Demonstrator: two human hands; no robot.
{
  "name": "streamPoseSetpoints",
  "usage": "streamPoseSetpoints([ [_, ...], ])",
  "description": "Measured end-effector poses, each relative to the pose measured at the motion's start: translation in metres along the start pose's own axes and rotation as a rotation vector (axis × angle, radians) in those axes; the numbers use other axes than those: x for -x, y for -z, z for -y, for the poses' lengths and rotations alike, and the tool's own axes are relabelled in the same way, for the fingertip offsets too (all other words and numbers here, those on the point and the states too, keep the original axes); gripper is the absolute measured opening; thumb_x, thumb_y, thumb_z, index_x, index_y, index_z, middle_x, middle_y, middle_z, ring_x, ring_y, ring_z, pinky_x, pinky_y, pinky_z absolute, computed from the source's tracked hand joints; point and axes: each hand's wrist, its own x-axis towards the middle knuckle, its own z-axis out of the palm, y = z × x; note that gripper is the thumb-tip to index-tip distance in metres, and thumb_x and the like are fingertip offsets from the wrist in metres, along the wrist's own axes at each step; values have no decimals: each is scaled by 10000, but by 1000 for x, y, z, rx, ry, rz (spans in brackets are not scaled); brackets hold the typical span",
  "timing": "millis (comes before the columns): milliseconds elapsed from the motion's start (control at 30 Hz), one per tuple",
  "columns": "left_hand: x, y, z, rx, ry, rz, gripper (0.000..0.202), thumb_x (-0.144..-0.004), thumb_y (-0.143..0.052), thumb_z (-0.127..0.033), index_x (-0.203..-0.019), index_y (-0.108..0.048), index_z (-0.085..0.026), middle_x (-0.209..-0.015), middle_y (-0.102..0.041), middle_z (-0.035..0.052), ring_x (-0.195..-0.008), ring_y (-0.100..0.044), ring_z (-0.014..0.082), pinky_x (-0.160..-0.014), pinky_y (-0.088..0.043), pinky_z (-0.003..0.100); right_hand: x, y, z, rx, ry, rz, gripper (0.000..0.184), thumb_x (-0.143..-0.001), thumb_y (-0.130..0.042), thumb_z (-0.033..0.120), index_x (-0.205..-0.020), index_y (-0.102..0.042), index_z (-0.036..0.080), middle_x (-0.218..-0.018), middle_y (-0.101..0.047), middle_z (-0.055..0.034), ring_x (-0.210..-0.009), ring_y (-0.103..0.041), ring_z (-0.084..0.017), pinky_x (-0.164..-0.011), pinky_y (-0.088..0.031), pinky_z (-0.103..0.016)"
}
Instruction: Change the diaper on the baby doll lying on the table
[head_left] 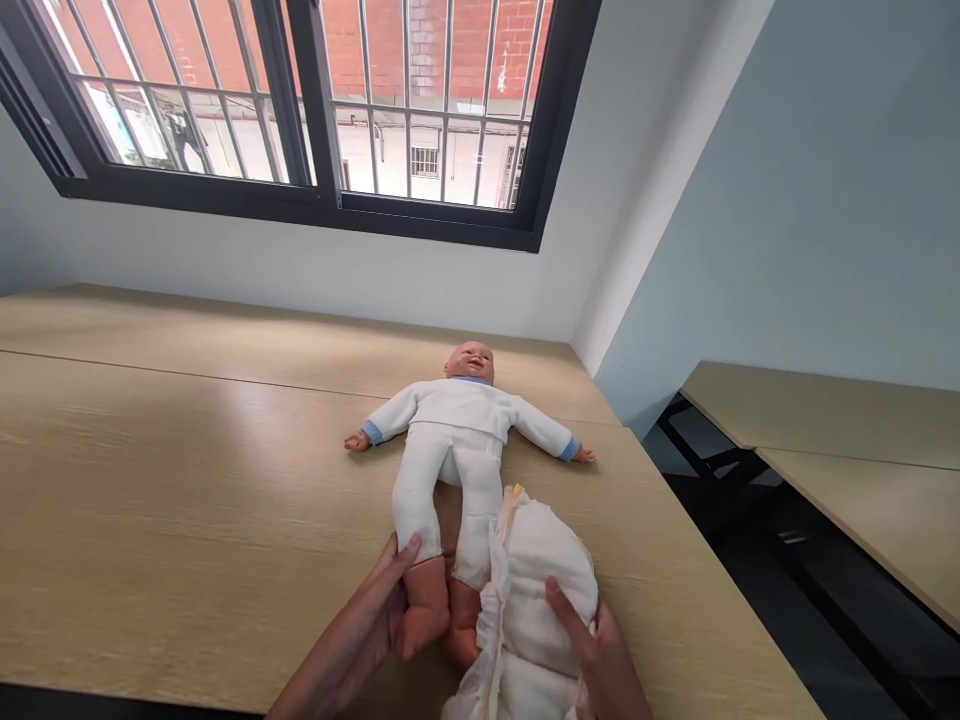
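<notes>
A baby doll (457,430) in a white top and white trousers lies on its back on the wooden table (165,480), head toward the window, arms spread. My left hand (375,615) is closed round the doll's bare feet and ankles at the near end. My right hand (592,640) grips a white diaper (536,590) with ruffled edges, holding it just right of the doll's legs, thumb pressed on its front.
A barred window (337,110) fills the wall behind the table. A gap with dark floor (757,560) separates this table's right edge from a second wooden table (840,420) at the right. The near table edge runs below my hands.
</notes>
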Motion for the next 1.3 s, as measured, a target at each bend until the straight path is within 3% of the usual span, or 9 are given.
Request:
streamPoseSetpoints([
  [267, -6, -10, 5, 396, 128, 347, 553, -909, -526, -556, -1329, -577, -200, -1217, -664, 117, -1163, -612, 296, -1055, -412, 425, 1, 0, 9, -1, 42, 20, 707, -641, -750, 635, -1165, -587, 188, -1152, -690, -112, -1209, -573, -324, -1028, -479, -420],
  [433, -5, -10, -9, 409, 129, 493, 618, -784, -573, -717, -1191, -668, -263, -1049, -712, 129, -1159, -584, 403, -934, -452, 538, -25, 34, -2, 44, 37, -67, 814, -585, -802, 609, -1231, -537, 189, -1281, -627, -108, -1257, -531, -329, -1046, -464, -424],
  [533, -9, -9, -18, 384, 145, 527, 624, -773, -571, -730, -1163, -665, -252, -1058, -702, 138, -1168, -565, 436, -892, -447, 560, -34, 47, 0, 121, 16, -13, 817, -603, -799, 596, -1251, -516, 185, -1267, -632, -113, -1207, -571, -324, -1034, -470, -429],
  [733, -23, -18, -35, 299, 163, 613, 414, -859, -559, -509, -1072, -666, -171, -1023, -713, 163, -1067, -639, 359, -946, -404, 513, -35, 16, 7, 168, 215, 113, 791, -645, -789, 532, -1275, -451, 195, -1335, -568, -133, -1221, -558, -293, -1039, -460, -403],
  [900, -25, -25, -53, 298, 156, 640, 425, -821, -594, -502, -1060, -658, -157, -947, -722, 124, -973, -671, 332, -949, -397, 484, -54, -6, 16, 134, 446, 203, 983, -706, -755, 484, -1461, -181, 224, -1337, -541, -159, -1172, -587, -278, -987, -487, -427],
  [967, -24, -25, -57, 289, 156, 663, 430, -805, -607, -513, -1060, -657, -170, -954, -725, 126, -975, -673, 344, -938, -398, 487, -64, -5, 25, 254, 589, 173, 983, -743, -716, 492, -1489, -134, 225, -1304, -551, -157, -1163, -580, -294, -977, -482, -462],
  [1133, -21, -22, -55, 321, 150, 645, 429, -812, -581, -506, -1046, -661, -156, -904, -721, 112, -1036, -652, 348, -946, -389, 487, -80, 12, 28, 935, 852, -184, 847, -807, -645, 506, -1482, -294, 133, -1337, -483, -222, -1255, -444, -400, -1040, -341, -614],
  [1200, -21, -21, -53, 321, 157, 633, 424, -813, -577, -501, -1032, -662, -148, -903, -721, 119, -1066, -637, 358, -954, -381, 496, -78, 17, 22, 1080, 918, -154, 709, -885, -558, 501, -1466, -356, 147, -1409, -437, -210, -1337, -371, -378, -1100, -260, -607],
  [1300, -21, -22, -51, 323, 153, 614, 411, -807, -594, -485, -1029, -653, -144, -874, -718, 100, -1050, -639, 351, -971, -374, 509, -65, 15, 13, 1232, 926, 76, 586, -943, -477, 474, -1446, -413, 180, -1517, -353, -153, -1432, -251, -334, -1158, -125, -602],
])
